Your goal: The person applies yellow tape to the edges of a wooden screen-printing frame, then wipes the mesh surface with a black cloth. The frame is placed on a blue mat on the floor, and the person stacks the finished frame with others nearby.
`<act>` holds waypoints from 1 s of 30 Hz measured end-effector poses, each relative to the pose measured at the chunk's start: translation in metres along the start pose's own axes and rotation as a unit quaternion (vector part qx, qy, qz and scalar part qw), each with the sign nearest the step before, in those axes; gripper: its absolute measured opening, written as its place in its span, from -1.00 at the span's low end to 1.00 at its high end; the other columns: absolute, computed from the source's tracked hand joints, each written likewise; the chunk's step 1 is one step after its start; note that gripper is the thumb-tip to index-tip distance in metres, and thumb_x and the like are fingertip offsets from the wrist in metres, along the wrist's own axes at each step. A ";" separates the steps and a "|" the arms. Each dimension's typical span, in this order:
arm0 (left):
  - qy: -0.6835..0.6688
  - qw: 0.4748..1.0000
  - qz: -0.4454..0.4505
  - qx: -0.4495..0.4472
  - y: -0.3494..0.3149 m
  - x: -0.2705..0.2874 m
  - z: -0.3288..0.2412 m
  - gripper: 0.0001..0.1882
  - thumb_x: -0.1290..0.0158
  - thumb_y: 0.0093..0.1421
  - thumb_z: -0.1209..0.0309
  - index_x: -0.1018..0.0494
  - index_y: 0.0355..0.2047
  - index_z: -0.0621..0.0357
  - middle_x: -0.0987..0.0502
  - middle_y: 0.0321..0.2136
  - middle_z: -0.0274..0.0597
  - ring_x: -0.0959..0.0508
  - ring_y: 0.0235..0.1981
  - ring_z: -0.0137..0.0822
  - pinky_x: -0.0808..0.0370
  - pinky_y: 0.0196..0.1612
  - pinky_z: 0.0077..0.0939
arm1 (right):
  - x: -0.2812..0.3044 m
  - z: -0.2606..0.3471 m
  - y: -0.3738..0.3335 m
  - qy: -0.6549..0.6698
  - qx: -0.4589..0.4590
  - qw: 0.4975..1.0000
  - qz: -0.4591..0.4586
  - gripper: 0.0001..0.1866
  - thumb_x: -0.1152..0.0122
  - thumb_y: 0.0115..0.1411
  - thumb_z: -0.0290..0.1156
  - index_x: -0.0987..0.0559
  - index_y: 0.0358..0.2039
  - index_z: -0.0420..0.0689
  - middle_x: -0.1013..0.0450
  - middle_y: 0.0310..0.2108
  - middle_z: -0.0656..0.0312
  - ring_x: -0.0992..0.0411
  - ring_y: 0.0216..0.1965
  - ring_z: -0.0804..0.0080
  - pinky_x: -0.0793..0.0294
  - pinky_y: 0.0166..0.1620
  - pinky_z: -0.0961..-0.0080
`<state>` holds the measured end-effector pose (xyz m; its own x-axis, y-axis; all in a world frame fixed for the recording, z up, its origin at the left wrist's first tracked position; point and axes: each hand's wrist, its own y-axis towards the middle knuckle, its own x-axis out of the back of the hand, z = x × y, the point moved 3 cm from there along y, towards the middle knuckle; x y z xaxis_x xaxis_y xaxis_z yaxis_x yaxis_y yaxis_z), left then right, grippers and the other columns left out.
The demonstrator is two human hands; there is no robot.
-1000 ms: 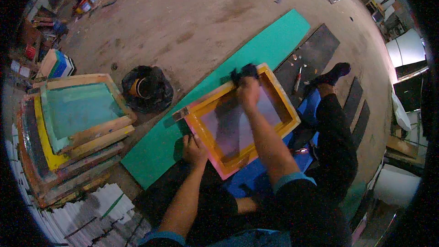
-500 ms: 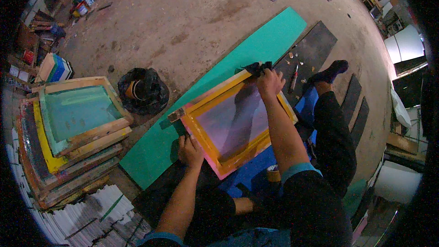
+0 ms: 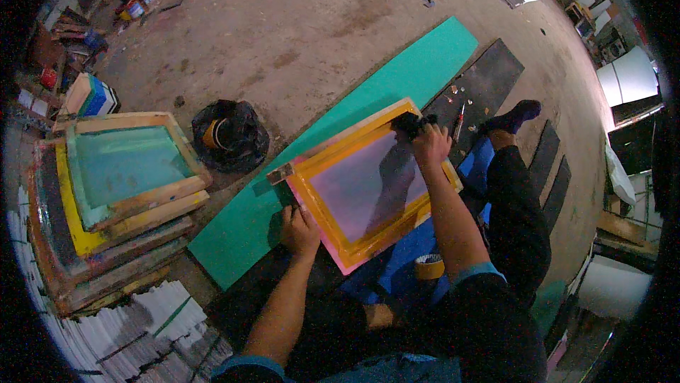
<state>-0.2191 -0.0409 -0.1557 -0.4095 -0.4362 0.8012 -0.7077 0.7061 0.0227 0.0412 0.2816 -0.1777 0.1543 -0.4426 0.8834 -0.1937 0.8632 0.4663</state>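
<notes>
A wooden screen-printing frame [image 3: 372, 188] with pale mesh and yellow tape around its inner border rests tilted across my lap. At its left edge my left hand [image 3: 300, 233] is closed, gripping the pink-stained side. My right hand [image 3: 431, 146] is closed on a bunched black cloth [image 3: 406, 126], pressed to the frame's far right inner corner. A dark shadow of my arm falls over the mesh. By the frame's near edge sits a roll of yellow tape [image 3: 428, 266].
Under and beyond the frame lies a long green board [image 3: 432, 50], with a dark board [image 3: 496, 71] to its right. A red-handled tool [image 3: 460, 121] rests there. At left stand a black-bag-lined container [image 3: 244, 135] and stacked screen frames [image 3: 127, 206].
My right hand has moved the black cloth from the frame's far outer edge to its inner corner. The left hand keeps its grip on the left side.
</notes>
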 end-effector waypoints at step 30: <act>-0.038 0.995 0.083 0.033 0.003 -0.044 0.036 -0.12 -0.16 0.11 -0.16 -0.29 0.24 0.27 -0.29 0.22 0.25 -0.32 0.23 0.18 -0.31 0.22 -0.04 | 0.174 -0.035 -0.081 0.408 -0.155 0.892 0.116 -0.75 -0.11 0.14 -0.68 -0.50 -0.15 -0.22 -0.47 -0.37 0.12 -0.45 -0.35 0.38 -0.45 -0.24 0.44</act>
<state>-0.2243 -0.0398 -0.2127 -0.5650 -0.3600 0.7424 -0.6624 0.7344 -0.1479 0.1173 0.1431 -0.0635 0.8237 -0.0283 0.5664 -0.0537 0.9904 0.1276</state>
